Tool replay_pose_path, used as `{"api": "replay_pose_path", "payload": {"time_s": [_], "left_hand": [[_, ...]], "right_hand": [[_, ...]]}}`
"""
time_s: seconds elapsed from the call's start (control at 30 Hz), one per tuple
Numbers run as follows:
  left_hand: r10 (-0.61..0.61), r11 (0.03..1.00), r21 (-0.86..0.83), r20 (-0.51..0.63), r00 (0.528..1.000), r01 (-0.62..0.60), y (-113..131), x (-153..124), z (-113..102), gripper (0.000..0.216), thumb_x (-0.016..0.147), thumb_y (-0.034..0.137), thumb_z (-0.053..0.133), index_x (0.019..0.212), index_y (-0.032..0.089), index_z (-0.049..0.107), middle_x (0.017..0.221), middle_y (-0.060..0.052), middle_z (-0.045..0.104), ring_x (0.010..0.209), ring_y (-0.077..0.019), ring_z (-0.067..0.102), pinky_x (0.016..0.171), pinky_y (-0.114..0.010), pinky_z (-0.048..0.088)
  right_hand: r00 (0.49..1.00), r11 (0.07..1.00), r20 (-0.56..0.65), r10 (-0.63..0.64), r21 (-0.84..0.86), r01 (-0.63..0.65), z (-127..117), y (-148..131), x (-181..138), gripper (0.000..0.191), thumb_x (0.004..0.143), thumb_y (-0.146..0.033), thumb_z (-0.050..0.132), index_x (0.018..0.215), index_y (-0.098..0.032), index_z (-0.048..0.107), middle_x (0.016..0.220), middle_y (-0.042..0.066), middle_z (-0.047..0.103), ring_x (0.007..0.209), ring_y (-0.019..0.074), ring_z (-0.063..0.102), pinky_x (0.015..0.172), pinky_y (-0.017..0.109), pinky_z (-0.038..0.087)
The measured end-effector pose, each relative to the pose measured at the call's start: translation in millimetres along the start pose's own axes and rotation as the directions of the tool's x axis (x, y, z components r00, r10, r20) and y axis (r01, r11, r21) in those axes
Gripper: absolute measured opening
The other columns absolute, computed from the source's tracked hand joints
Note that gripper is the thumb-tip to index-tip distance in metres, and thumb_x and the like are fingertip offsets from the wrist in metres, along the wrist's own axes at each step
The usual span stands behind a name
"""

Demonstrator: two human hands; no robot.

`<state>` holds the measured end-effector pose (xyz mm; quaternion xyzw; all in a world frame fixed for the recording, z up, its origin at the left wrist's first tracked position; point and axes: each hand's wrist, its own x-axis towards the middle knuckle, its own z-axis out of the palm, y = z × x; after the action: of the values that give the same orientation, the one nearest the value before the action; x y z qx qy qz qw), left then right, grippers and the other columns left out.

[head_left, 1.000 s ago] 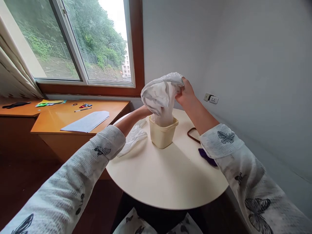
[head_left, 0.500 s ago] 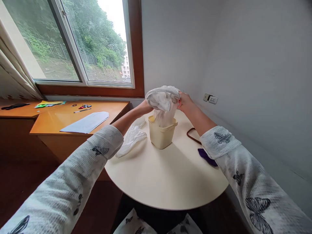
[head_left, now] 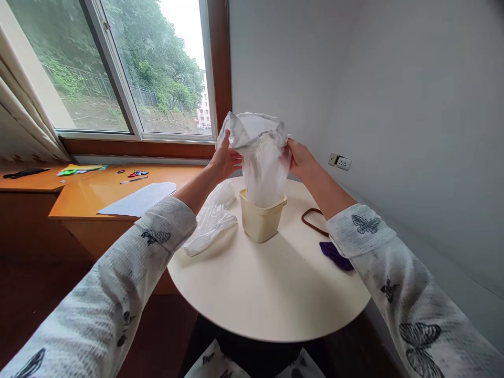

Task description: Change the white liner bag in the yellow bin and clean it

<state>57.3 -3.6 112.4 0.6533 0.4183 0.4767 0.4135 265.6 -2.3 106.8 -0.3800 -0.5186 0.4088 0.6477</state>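
Observation:
A translucent white plastic bag (head_left: 264,168) stands spread at the top, its lower end inside a cream-yellow bin (head_left: 260,220) on the round table. At the bag's left side, my left hand (head_left: 226,159) grips the folded rim, thumb up and fingers behind the film. My right hand (head_left: 298,156) pinches the rim on the opposite side, its fingertips partly hidden by the plastic. The bag's mouth is held well above the bin. To the left of the bin lies another crumpled clear plastic bag (head_left: 212,223), touched by neither hand.
On the round cream table (head_left: 268,299) to the right are a brown loop (head_left: 314,220) and a dark purple cloth item (head_left: 336,255). An orange desk (head_left: 90,197) on the left holds paper sheets (head_left: 137,199), a pen (head_left: 134,180) and small items. A wall socket (head_left: 344,163) is at right.
Both hands have drawn the bag's rim higher, and its mouth is spread wider. My left hand has come round from behind the bag to its left side. The bin stays put.

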Motion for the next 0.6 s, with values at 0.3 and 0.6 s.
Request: {"api": "replay_pose_path", "payload": {"time_s": [0.3, 0.6], "left_hand": [[-0.014, 0.997, -0.071, -0.073, 0.997, 0.009, -35.3, 16.3, -29.1, 0.052, 0.081, 0.066, 0.043, 0.094, 0.016, 0.051, 0.085, -0.005, 0.065, 0.097, -0.0161, 0.054, 0.092, -0.039, 0.043], [-0.216, 0.963, -0.224, -0.307, 0.927, 0.15, -67.7, 18.1, -53.0, 0.033, 0.082, 0.044, 0.058, 0.079, 0.013, 0.048, 0.065, -0.002, 0.053, 0.069, -0.0117, 0.053, 0.071, -0.032, 0.047]], "right_hand": [[0.994, 0.994, -0.068, 0.088, 0.065, -0.084, -26.8, 7.9, 3.1, 0.012, 0.076, -0.033, 0.053, 0.072, -0.022, 0.054, 0.063, -0.001, 0.056, 0.061, 0.0142, 0.054, 0.056, 0.027, 0.047], [0.922, 0.93, -0.201, 0.332, 0.233, -0.284, -69.8, 22.7, -14.5, 0.022, 0.084, -0.025, 0.048, 0.062, -0.02, 0.044, 0.038, -0.009, 0.025, 0.036, 0.006, 0.029, 0.043, 0.019, 0.035]]}}
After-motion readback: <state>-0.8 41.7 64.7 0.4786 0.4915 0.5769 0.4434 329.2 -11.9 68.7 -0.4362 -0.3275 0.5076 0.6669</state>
